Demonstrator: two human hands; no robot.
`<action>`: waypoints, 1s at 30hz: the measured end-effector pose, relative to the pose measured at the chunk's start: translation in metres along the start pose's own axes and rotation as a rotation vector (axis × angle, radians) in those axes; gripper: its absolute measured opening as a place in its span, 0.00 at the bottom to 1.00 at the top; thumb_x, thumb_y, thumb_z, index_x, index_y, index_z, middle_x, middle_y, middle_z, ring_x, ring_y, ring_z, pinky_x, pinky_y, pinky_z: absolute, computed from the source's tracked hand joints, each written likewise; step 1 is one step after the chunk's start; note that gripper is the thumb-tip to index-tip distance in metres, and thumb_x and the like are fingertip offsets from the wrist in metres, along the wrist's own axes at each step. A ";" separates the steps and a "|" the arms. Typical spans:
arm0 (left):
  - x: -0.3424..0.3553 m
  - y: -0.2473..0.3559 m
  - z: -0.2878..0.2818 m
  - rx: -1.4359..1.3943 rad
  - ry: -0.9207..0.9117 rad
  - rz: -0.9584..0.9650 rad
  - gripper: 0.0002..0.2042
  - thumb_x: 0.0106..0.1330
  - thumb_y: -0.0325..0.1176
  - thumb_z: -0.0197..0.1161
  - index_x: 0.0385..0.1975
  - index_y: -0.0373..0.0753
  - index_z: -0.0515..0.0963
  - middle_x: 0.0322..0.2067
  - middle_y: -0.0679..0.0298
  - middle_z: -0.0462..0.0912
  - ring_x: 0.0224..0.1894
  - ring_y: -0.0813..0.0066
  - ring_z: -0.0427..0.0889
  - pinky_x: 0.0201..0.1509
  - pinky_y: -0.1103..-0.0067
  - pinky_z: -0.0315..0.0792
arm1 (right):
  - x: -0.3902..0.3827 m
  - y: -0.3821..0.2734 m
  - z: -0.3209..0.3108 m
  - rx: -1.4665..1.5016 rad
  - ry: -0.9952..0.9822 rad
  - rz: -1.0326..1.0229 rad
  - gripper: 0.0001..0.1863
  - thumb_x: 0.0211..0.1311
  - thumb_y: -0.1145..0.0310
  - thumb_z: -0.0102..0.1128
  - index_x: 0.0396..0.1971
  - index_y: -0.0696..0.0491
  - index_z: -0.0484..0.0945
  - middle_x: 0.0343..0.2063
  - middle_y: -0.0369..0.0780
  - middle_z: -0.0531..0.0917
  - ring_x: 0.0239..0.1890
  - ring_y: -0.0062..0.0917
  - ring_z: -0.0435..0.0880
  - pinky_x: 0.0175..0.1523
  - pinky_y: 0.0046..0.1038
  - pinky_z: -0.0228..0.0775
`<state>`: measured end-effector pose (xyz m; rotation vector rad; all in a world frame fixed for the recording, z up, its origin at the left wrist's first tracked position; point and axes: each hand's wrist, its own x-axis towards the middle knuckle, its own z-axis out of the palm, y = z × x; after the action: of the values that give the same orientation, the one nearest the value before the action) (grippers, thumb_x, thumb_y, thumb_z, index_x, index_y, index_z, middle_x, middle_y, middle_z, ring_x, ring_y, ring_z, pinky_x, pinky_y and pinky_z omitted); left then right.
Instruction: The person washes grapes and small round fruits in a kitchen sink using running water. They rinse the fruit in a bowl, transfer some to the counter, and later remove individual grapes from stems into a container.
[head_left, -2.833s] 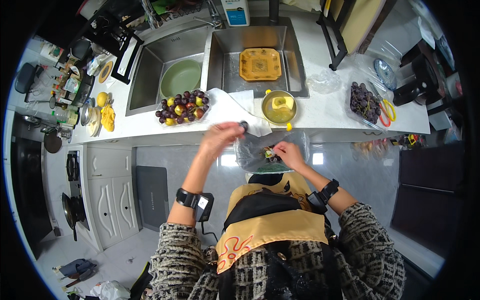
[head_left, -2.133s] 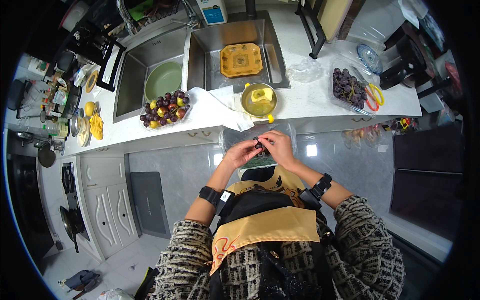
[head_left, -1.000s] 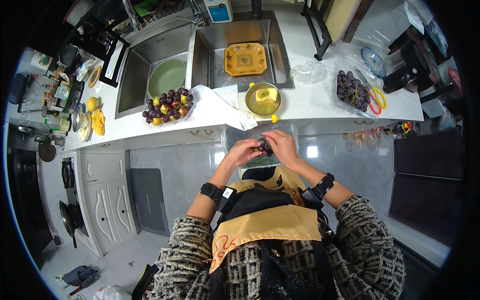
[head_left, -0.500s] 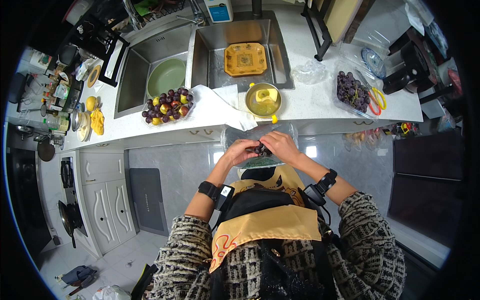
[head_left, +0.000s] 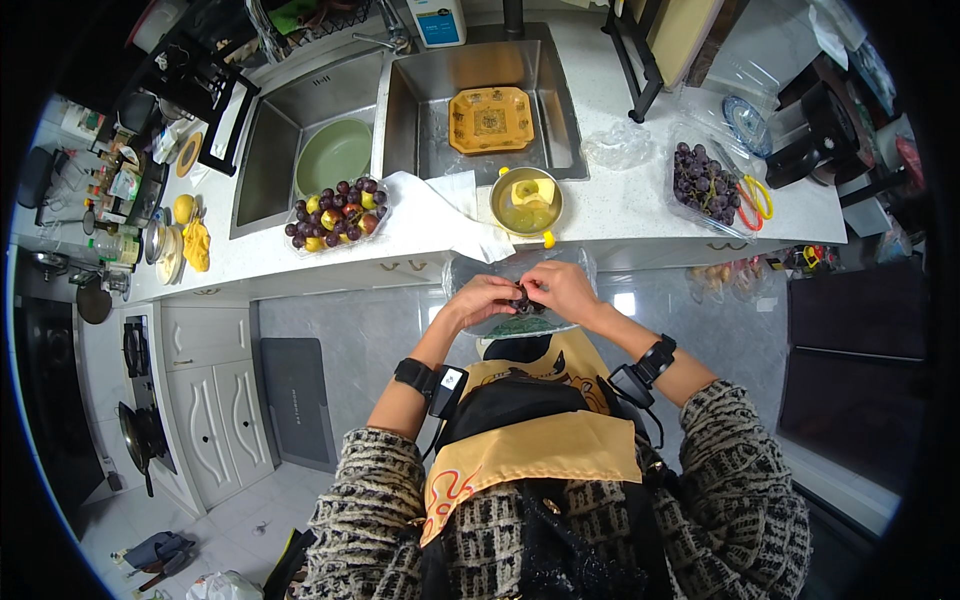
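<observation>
Both of my hands meet in front of the counter, above a bin lined with clear plastic. Between them is a small cluster of dark grapes. My left hand is closed round its left side. My right hand pinches at the top of the cluster with thumb and fingers pressed together. What exactly sits between those fingertips is too small to make out. On the counter just beyond stands a small metal bowl with yellow handles, holding a yellow sponge in liquid.
Left of the bowl lie a white paper towel and a clear tray of grapes and plums. The sink holds a green basin and an orange square dish. To the right are boxed grapes and scissors.
My right hand has shifted slightly and its fingers are drawn up into a tighter pinch. More of the dark grapes shows between my hands. The counter things have stayed put.
</observation>
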<state>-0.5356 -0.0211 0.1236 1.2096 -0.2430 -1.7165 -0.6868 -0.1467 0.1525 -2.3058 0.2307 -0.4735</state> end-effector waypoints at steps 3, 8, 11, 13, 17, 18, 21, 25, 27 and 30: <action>0.001 -0.003 -0.001 -0.029 -0.012 0.041 0.08 0.54 0.22 0.60 0.33 0.28 0.74 0.31 0.59 0.78 0.32 0.74 0.78 0.39 0.81 0.76 | -0.002 0.008 0.012 0.322 0.000 0.413 0.06 0.45 0.74 0.58 0.24 0.60 0.78 0.21 0.41 0.80 0.22 0.28 0.79 0.30 0.23 0.70; 0.003 -0.012 -0.005 -0.164 -0.034 0.097 0.09 0.54 0.19 0.58 0.35 0.28 0.73 0.34 0.58 0.77 0.35 0.72 0.78 0.43 0.80 0.75 | -0.005 0.023 0.030 0.244 0.073 0.518 0.06 0.47 0.74 0.58 0.25 0.61 0.78 0.22 0.43 0.81 0.23 0.24 0.81 0.31 0.22 0.71; 0.004 -0.017 -0.004 -0.276 0.005 0.114 0.10 0.53 0.17 0.58 0.36 0.27 0.73 0.34 0.57 0.77 0.35 0.71 0.78 0.43 0.80 0.75 | -0.008 0.023 0.036 0.134 0.112 0.538 0.07 0.47 0.73 0.57 0.26 0.59 0.79 0.22 0.44 0.81 0.25 0.29 0.81 0.31 0.25 0.71; 0.004 -0.020 -0.003 -0.335 0.065 0.141 0.11 0.52 0.17 0.59 0.37 0.28 0.73 0.34 0.57 0.77 0.36 0.71 0.79 0.43 0.80 0.75 | -0.008 0.021 0.037 0.189 0.173 0.555 0.07 0.46 0.73 0.58 0.26 0.59 0.79 0.22 0.44 0.81 0.26 0.29 0.82 0.32 0.25 0.72; 0.005 -0.023 -0.003 -0.343 0.180 0.241 0.11 0.51 0.16 0.60 0.36 0.28 0.73 0.33 0.57 0.78 0.35 0.71 0.79 0.42 0.81 0.75 | -0.008 0.014 0.038 0.262 0.215 0.555 0.08 0.47 0.73 0.59 0.26 0.61 0.79 0.23 0.43 0.82 0.26 0.24 0.82 0.33 0.23 0.72; 0.006 -0.023 -0.003 -0.332 0.210 0.272 0.11 0.50 0.16 0.60 0.35 0.28 0.74 0.33 0.57 0.78 0.35 0.71 0.79 0.41 0.81 0.75 | -0.008 0.011 0.038 0.239 0.192 0.602 0.08 0.47 0.72 0.60 0.26 0.61 0.79 0.23 0.43 0.82 0.26 0.24 0.82 0.32 0.23 0.72; 0.010 -0.027 -0.004 -0.260 0.258 0.327 0.12 0.48 0.15 0.62 0.35 0.30 0.74 0.31 0.59 0.78 0.34 0.73 0.78 0.39 0.82 0.75 | -0.008 0.006 0.040 0.343 0.172 0.651 0.08 0.47 0.72 0.60 0.26 0.61 0.80 0.22 0.42 0.82 0.25 0.21 0.81 0.31 0.21 0.71; 0.016 -0.031 -0.003 -0.077 0.335 0.365 0.13 0.46 0.13 0.62 0.32 0.31 0.74 0.30 0.58 0.78 0.32 0.72 0.79 0.38 0.80 0.74 | -0.007 0.006 0.043 0.397 0.188 0.742 0.08 0.46 0.72 0.60 0.25 0.61 0.80 0.19 0.41 0.81 0.21 0.18 0.78 0.28 0.20 0.68; 0.017 -0.032 -0.001 0.056 0.370 0.395 0.13 0.45 0.13 0.62 0.32 0.32 0.74 0.29 0.59 0.78 0.31 0.74 0.79 0.37 0.81 0.74 | -0.008 0.008 0.045 0.364 0.201 0.751 0.08 0.45 0.72 0.60 0.25 0.62 0.80 0.18 0.40 0.81 0.20 0.17 0.77 0.26 0.19 0.67; 0.015 -0.030 0.004 0.070 0.346 0.406 0.12 0.46 0.14 0.63 0.32 0.32 0.74 0.30 0.60 0.78 0.31 0.75 0.78 0.37 0.82 0.74 | -0.010 0.013 0.050 0.345 0.241 0.749 0.09 0.42 0.69 0.61 0.22 0.59 0.80 0.18 0.42 0.81 0.19 0.23 0.79 0.25 0.24 0.67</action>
<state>-0.5566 -0.0191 0.0977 1.3785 -0.3156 -1.1388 -0.6756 -0.1198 0.1084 -1.6617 1.0004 -0.3588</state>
